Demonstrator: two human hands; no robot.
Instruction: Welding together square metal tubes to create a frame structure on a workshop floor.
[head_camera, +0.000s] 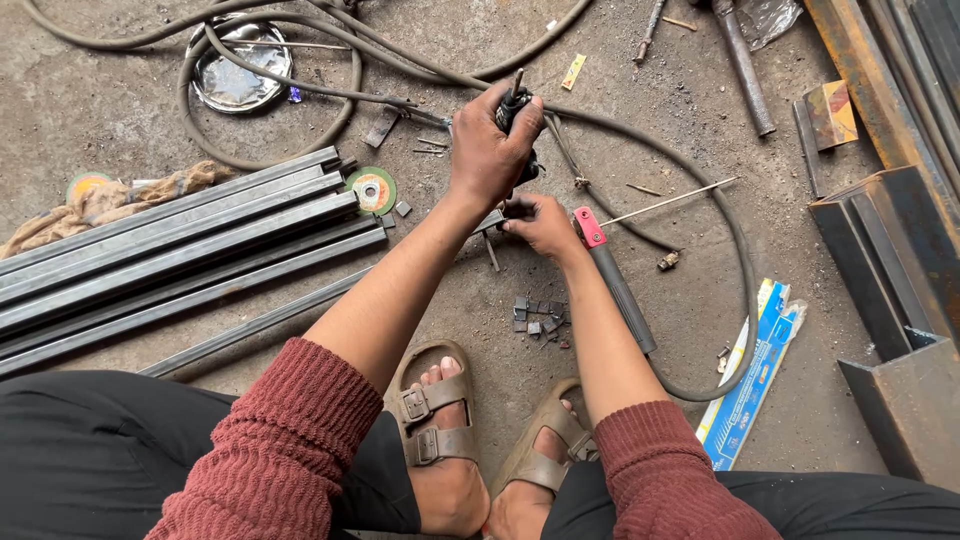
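Left hand fisted round black tool.

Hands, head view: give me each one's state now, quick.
Left hand: closed around a dark tool handle, held above the floor.
Right hand: fingers pinched on a small metal piece on the ground; the grip itself is hard to see.

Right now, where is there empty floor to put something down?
Bare concrete lies between the grey steel square tubes and the round shiny metal lid, and right of the blue-and-white packet. It is crowded around the left hand, right hand and small metal squares.
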